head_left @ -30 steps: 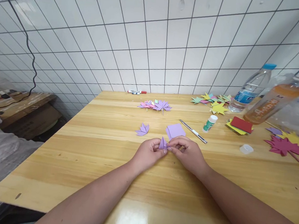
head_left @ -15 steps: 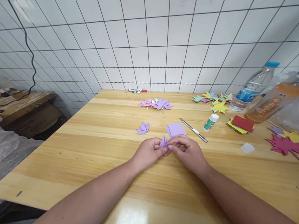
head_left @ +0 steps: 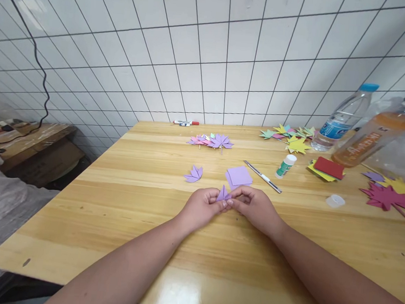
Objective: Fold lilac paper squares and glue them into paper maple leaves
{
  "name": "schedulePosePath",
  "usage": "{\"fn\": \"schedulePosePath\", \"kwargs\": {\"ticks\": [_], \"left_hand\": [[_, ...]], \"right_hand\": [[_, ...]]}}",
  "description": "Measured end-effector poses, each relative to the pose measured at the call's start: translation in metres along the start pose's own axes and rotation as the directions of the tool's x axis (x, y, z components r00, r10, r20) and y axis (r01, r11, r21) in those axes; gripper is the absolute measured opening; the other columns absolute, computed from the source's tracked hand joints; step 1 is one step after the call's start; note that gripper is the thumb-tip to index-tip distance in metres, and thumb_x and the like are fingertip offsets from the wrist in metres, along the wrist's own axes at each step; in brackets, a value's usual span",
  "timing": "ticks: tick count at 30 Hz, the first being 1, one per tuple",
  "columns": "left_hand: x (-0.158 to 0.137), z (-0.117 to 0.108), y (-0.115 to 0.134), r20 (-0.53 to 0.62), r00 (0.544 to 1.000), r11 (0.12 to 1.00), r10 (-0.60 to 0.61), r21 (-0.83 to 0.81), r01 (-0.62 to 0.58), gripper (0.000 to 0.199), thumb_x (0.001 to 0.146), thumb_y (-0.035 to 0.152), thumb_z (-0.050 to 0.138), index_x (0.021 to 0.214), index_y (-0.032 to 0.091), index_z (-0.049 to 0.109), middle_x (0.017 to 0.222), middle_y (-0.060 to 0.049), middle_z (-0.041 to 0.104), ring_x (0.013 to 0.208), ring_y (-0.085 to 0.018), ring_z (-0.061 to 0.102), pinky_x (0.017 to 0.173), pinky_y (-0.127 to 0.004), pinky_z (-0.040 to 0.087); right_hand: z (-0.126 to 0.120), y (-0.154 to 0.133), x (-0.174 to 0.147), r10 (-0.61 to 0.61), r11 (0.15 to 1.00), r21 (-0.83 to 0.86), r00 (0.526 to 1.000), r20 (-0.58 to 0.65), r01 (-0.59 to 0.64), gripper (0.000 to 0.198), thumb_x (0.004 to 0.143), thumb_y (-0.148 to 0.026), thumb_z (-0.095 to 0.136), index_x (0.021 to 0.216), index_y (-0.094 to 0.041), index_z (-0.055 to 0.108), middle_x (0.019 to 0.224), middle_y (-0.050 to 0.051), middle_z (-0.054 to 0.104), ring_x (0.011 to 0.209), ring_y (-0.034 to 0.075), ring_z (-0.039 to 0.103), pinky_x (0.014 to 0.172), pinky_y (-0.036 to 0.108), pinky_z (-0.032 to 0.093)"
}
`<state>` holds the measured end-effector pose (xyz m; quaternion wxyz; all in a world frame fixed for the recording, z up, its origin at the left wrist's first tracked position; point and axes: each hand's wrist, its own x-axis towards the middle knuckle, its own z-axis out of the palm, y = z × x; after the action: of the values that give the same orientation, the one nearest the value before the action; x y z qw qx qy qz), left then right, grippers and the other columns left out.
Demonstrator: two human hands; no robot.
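A small folded piece of purple paper is pinched between my two hands just above the wooden table. My left hand grips its left side, thumb across the lower edge. On the right, my right hand holds the paper's lower right corner between thumb and fingertips. A pointed fold stands up between the hands; its lower part is hidden by my fingers. Right behind them lie square purple sheets. Farther left rests a folded purple leaf section.
A utility knife, a glue stick and its cap lie to the right. Paper leaves and a marker are at the back. Two bottles stand by red and yellow paper and a dark red leaf.
My right hand has shifted slightly down, uncovering more of the square sheets. The folded paper has turned a little, and its right flap shows more.
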<state>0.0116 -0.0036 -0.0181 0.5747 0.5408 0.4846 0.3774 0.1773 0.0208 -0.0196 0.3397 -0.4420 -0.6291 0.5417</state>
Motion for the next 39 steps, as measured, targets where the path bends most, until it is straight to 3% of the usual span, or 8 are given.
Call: {"fn": "schedulePosePath", "kwargs": {"ticks": [7, 12, 23, 28, 32, 39], "left_hand": [[0.003, -0.005, -0.009, 0.047, 0.996, 0.992, 0.077, 0.095, -0.081, 0.023, 0.072, 0.035, 0.063, 0.078, 0.014, 0.067, 0.077, -0.004, 0.068, 0.072, -0.016, 0.061, 0.065, -0.025, 0.044], [0.003, -0.006, -0.007, 0.105, 0.993, 0.997, 0.055, 0.054, -0.061, 0.027, 0.072, 0.038, 0.063, 0.084, 0.015, 0.067, 0.086, -0.005, 0.070, 0.082, -0.019, 0.063, 0.073, -0.028, 0.047], [0.001, -0.009, 0.000, 0.114, 0.985, 0.971, 0.131, 0.188, -0.151, 0.030, 0.075, 0.041, 0.059, 0.071, 0.013, 0.068, 0.068, -0.001, 0.064, 0.066, -0.013, 0.056, 0.061, -0.022, 0.041], [0.002, -0.009, 0.002, 0.085, 0.989, 0.978, 0.120, 0.160, -0.133, 0.032, 0.074, 0.043, 0.060, 0.072, 0.013, 0.069, 0.066, -0.001, 0.065, 0.065, -0.013, 0.056, 0.061, -0.021, 0.042], [0.003, -0.011, 0.002, 0.028, 0.996, 0.990, 0.082, 0.110, -0.085, 0.035, 0.075, 0.046, 0.058, 0.078, 0.013, 0.069, 0.072, -0.004, 0.066, 0.067, -0.014, 0.057, 0.062, -0.023, 0.043], [0.003, -0.011, 0.000, 0.011, 0.996, 0.988, 0.083, 0.133, -0.084, 0.033, 0.075, 0.044, 0.059, 0.080, 0.013, 0.068, 0.075, -0.006, 0.069, 0.068, -0.015, 0.060, 0.062, -0.024, 0.044]], "right_hand": [[-0.002, 0.000, 0.001, 0.057, 0.998, 0.008, 0.998, -0.004, -0.057, 0.024, 0.061, -0.035, 0.072, 0.066, -0.015, 0.060, 0.068, 0.003, 0.069, 0.061, 0.014, 0.061, 0.056, 0.023, 0.044], [-0.002, -0.003, 0.000, 0.053, 0.999, -0.010, 0.999, 0.012, -0.053, 0.022, 0.063, -0.035, 0.070, 0.065, -0.016, 0.058, 0.066, 0.003, 0.069, 0.059, 0.014, 0.060, 0.054, 0.023, 0.043], [0.000, -0.008, -0.004, 0.011, 0.983, -0.182, 0.998, -0.063, -0.023, 0.018, 0.063, -0.031, 0.067, 0.060, -0.017, 0.055, 0.047, -0.007, 0.045, 0.045, 0.006, 0.035, 0.042, 0.018, 0.026], [-0.002, -0.004, -0.002, -0.022, 0.987, -0.162, 0.999, -0.047, 0.014, 0.017, 0.066, -0.033, 0.066, 0.067, -0.017, 0.059, 0.052, -0.004, 0.055, 0.046, 0.007, 0.041, 0.044, 0.019, 0.030], [-0.005, 0.001, 0.002, -0.036, 0.998, -0.056, 0.998, 0.060, 0.039, 0.022, 0.070, -0.036, 0.063, 0.079, -0.016, 0.061, 0.073, 0.003, 0.067, 0.057, 0.011, 0.053, 0.051, 0.021, 0.041], [-0.005, -0.001, 0.001, -0.043, 0.999, 0.004, 0.996, 0.073, 0.043, 0.021, 0.075, -0.035, 0.058, 0.083, -0.016, 0.061, 0.072, 0.002, 0.064, 0.058, 0.011, 0.054, 0.055, 0.023, 0.045]]}}
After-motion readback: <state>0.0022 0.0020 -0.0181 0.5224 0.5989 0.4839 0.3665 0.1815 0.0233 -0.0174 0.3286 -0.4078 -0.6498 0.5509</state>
